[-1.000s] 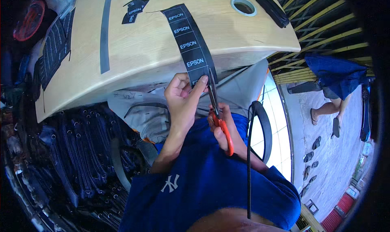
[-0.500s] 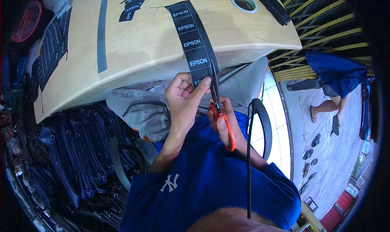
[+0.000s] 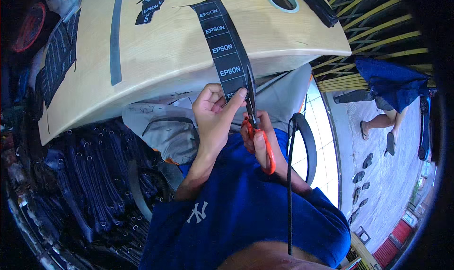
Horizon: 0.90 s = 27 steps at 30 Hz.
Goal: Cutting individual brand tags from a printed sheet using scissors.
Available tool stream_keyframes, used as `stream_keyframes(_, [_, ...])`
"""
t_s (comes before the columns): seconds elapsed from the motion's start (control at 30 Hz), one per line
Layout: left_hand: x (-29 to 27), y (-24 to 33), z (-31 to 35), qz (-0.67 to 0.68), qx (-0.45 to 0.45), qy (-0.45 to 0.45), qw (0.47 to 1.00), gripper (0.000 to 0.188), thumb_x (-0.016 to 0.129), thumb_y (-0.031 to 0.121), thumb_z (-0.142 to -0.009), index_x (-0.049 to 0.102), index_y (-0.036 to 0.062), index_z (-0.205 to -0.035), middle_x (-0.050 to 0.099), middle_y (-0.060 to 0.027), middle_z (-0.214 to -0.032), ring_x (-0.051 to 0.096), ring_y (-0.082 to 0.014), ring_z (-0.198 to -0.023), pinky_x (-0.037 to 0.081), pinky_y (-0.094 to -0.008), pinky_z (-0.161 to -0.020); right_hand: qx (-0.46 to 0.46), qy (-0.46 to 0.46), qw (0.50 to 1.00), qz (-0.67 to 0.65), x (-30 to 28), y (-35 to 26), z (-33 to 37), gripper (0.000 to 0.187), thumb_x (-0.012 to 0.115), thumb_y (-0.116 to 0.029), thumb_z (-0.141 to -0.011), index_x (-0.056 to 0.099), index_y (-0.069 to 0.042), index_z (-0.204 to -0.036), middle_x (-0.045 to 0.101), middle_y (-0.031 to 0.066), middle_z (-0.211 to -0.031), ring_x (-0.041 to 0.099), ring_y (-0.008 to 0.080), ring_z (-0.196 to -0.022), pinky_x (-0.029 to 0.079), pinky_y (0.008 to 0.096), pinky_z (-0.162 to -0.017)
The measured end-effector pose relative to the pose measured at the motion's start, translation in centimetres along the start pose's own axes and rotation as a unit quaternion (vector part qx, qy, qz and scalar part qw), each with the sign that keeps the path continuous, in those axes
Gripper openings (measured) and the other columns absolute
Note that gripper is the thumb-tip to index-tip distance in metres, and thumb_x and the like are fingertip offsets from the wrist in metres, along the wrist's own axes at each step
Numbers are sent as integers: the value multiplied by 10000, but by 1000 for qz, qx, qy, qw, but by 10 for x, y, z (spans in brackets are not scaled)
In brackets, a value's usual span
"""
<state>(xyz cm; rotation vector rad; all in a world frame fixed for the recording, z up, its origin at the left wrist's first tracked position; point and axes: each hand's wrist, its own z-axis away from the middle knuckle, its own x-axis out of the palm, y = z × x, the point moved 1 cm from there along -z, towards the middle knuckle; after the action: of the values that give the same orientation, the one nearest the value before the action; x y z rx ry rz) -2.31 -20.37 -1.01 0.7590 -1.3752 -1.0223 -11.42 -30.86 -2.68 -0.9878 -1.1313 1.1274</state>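
A long black strip of labels [image 3: 222, 48] with pale lettering and thin dividing lines runs from the tabletop over its near edge. My left hand [image 3: 213, 111] pinches the strip's lower end, its thumb flat on the lowest visible label. In my right hand [image 3: 259, 140] is a pair of scissors [image 3: 269, 157] with orange-red handles, fingers wrapped round the grips. Pointing away from me, the dark blades lie along the strip's right edge, just beside my left thumb. Whether the blades are closed on the material is hard to see.
On the pale wooden table [image 3: 165, 45] lie a grey strip [image 3: 116, 43], small cut labels [image 3: 151, 8], dark printed sheets [image 3: 60, 57] and a black pouch [image 3: 318, 8]. Dark straps [image 3: 94, 175] with metal rings are heaped at left. A person's leg [image 3: 378, 126] shows beyond the folding gate [image 3: 378, 38].
The scissors have shifted very slightly forward along the strip's right edge. Both hands keep their hold, and the strip stays almost in place.
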Motion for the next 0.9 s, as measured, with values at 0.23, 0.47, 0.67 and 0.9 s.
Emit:
stream_keyframes(0.23, [1, 3, -1, 23, -3, 0, 1000, 136, 676, -4, -808, 553, 23, -856, 652, -72, -860, 609, -80, -732, 521, -230, -657, -8, 22, 998, 61, -4, 9, 0, 698, 502, -604, -849, 353, 20, -1122, 508, 39, -646, 466, 107, -559, 385, 264, -524])
stream_keyframes(0.47, [0, 5, -2, 16, -14, -6, 1000, 136, 680, -6, -803, 569, 14, -877, 659, -71, -863, 605, -79, -724, 510, -226, -643, -22, 35, 993, 110, -5, 9, 0, 654, 516, -585, -852, 387, 20, -1067, 505, 53, -613, 490, 128, -541, 390, 277, -511])
stream_keyframes(0.67, [-2, 8, -3, 12, -21, -8, 1000, 140, 688, -9, -793, 578, 9, -879, 662, -73, -863, 603, -82, -719, 499, -226, -633, -26, 50, 988, 144, -5, 6, 1, 588, 559, -545, -848, 398, 0, -997, 514, 79, -590, 487, 142, -520, 395, 291, -506])
stream_keyframes(0.9, [3, 17, -8, 12, -36, -22, 999, 137, 685, 32, -814, 587, -15, -898, 656, -83, -846, 606, -80, -745, 514, -220, -626, -6, 48, 981, 187, -8, 9, 1, 561, 563, -518, -856, 407, 6, -981, 494, 89, -546, 481, 176, -465, 390, 301, -487])
